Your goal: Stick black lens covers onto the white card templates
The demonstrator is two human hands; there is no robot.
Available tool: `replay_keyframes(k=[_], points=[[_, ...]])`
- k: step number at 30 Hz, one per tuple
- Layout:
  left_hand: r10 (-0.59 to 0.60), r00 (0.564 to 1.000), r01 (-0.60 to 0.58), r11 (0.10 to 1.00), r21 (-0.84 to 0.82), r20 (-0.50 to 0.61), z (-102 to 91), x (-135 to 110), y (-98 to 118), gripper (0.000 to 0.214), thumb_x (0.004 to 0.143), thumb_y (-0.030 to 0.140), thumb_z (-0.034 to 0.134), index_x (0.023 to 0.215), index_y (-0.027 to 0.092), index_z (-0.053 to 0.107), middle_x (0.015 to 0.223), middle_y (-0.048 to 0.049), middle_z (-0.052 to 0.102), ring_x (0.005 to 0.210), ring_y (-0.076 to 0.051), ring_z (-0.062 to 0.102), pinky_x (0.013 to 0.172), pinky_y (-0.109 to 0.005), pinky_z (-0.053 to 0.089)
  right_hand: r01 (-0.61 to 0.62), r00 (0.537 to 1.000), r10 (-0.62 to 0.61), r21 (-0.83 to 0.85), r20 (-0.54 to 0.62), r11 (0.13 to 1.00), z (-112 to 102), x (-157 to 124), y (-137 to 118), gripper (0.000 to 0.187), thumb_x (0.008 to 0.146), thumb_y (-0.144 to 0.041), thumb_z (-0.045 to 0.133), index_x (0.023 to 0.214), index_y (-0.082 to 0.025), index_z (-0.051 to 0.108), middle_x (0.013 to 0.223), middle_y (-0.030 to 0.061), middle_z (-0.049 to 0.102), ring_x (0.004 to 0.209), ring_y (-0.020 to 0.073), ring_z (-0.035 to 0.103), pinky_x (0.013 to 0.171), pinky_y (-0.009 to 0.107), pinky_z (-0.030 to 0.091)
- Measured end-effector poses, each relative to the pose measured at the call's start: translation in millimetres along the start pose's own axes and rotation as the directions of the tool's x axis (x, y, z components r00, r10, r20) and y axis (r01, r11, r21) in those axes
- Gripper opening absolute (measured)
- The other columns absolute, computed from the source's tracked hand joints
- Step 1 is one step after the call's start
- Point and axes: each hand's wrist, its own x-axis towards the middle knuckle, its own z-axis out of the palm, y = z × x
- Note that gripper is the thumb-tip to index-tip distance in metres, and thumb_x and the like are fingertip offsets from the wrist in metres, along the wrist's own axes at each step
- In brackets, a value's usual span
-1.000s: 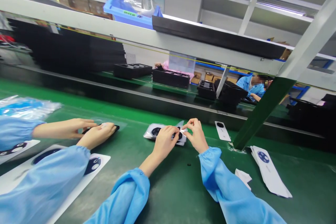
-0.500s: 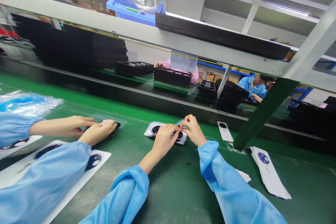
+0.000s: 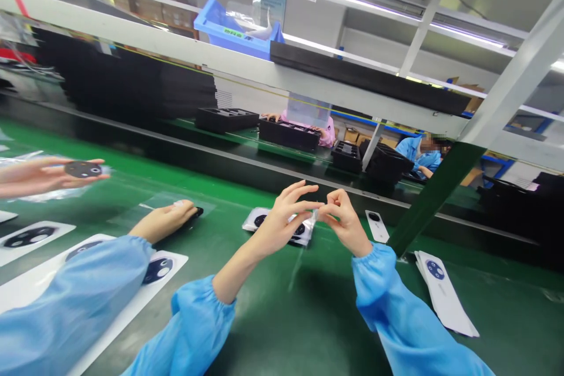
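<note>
In the middle of the bench my left hand (image 3: 286, 217) is raised with its fingers spread, its fingertips touching my right hand. My right hand (image 3: 346, 217) has thumb and forefinger pinched together; what they hold, if anything, is too small to make out. Just behind and below my left hand lies a clear-wrapped white pack (image 3: 250, 222) with round black camera-lens shapes, partly hidden by that hand. Neither hand visibly grips the pack.
At left, a co-worker's hand (image 3: 48, 175) holds up a dark lens disc (image 3: 83, 169); another hand (image 3: 170, 218) rests on a black piece. White phone-back sheets (image 3: 33, 238) lie nearby. At right are a stack of white cards (image 3: 445, 296), a single card (image 3: 376, 226) and a green post (image 3: 434, 205).
My hands have lifted off the pack and moved slightly apart, my left fingers spreading. A co-worker's hand has moved left and now holds up a lens disc.
</note>
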Motion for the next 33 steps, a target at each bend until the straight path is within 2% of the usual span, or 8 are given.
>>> replay_keyframes(k=[4,9,12,17,19,24,29,33], points=[[0.05,0.993,-0.035,0.989,-0.143,0.103,4.4,1.3,23.4,0.016,0.088,0.018,0.053,0.092,0.024,0.067,0.127,-0.004,0.056,0.132,-0.025,0.033,0.107,-0.046,0.03,-0.018,0.998,0.017,0.002,0.058,1.0,-26.5,-18.7,-23.6,0.015,0.09,-0.025,0.053,0.081,-0.025,0.065,0.083,0.0,0.032,0.079,0.0164,0.042,0.071,0.031,0.04],[0.156,0.982,-0.144,0.983,-0.113,0.104,16.7,0.8,39.2,0.009,0.085,0.018,0.059,0.079,0.022,0.064,0.111,-0.0027,0.062,0.124,-0.023,0.04,0.104,-0.041,0.03,-0.092,0.989,0.091,-0.004,0.119,0.996,-45.4,-39.8,-40.1,0.014,0.091,-0.025,0.052,0.08,-0.024,0.061,0.085,0.0003,0.035,0.08,0.0157,0.044,0.072,0.03,0.041],[0.233,0.963,-0.229,0.972,-0.05,0.132,19.6,2.2,48.6,0.011,0.088,0.016,0.054,0.079,0.021,0.059,0.1,-0.0024,0.061,0.108,-0.02,0.047,0.099,-0.039,0.032,-0.126,0.978,0.125,-0.006,0.168,0.992,-52.2,-49.6,-47.2,0.013,0.091,-0.021,0.049,0.081,-0.023,0.055,0.09,0.0018,0.043,0.087,0.0172,0.046,0.08,0.032,0.04],[0.293,0.905,-0.315,0.949,0.022,0.307,17.0,4.0,64.3,0.02,0.092,0.011,0.036,0.083,0.02,0.052,0.084,-0.002,0.057,0.088,-0.018,0.048,0.094,-0.04,0.032,-0.206,0.951,0.2,0.0,0.237,0.979,-60.3,-60.2,-57.6,0.011,0.092,-0.018,0.044,0.083,-0.023,0.049,0.09,0.0028,0.053,0.092,0.0189,0.046,0.084,0.035,0.037],[0.221,0.911,-0.237,0.972,0.002,0.349,16.8,4.1,67.0,0.02,0.091,0.011,0.035,0.081,0.02,0.05,0.08,-0.0017,0.055,0.084,-0.019,0.046,0.091,-0.04,0.033,-0.279,0.931,0.271,0.0,0.243,0.96,-62.8,-61.7,-59.9,0.01,0.092,-0.02,0.045,0.083,-0.023,0.049,0.087,0.002,0.051,0.086,0.018,0.046,0.08,0.034,0.037],[0.043,0.919,-0.007,0.996,-0.093,0.391,19.3,4.2,62.3,0.019,0.089,0.013,0.03,0.08,0.022,0.044,0.076,0.0009,0.047,0.066,-0.016,0.042,0.061,-0.027,0.036,-0.501,0.845,0.462,0.094,0.271,0.861,-66.9,-64.4,-56.6,0.016,0.093,-0.035,0.043,0.091,-0.022,0.051,0.078,-0.0013,0.05,0.071,0.0135,0.045,0.068,0.028,0.039],[-0.098,0.92,0.182,0.964,-0.194,0.379,23.9,6.7,57.8,0.016,0.089,0.021,0.035,0.077,0.022,0.046,0.074,0.0024,0.046,0.065,-0.014,0.045,0.058,-0.025,0.036,-0.684,0.724,0.608,0.229,0.326,0.693,-63.5,-75.7,-45.8,0.028,0.074,-0.045,0.067,0.077,-0.018,0.058,0.071,-0.0023,0.054,0.066,0.0123,0.052,0.059,0.024,0.043],[-0.244,0.855,0.414,0.854,-0.317,0.458,33.5,5.1,51.6,0.017,0.09,0.036,0.041,0.091,0.021,0.05,0.076,0.0027,0.052,0.059,-0.011,0.054,0.052,-0.023,0.044,-0.778,0.626,0.722,0.298,0.293,0.554,-61.2,-89.9,-32.0,0.031,0.07,-0.045,0.07,0.079,-0.019,0.056,0.068,-0.0028,0.058,0.059,0.0115,0.055,0.05,0.021,0.042]])
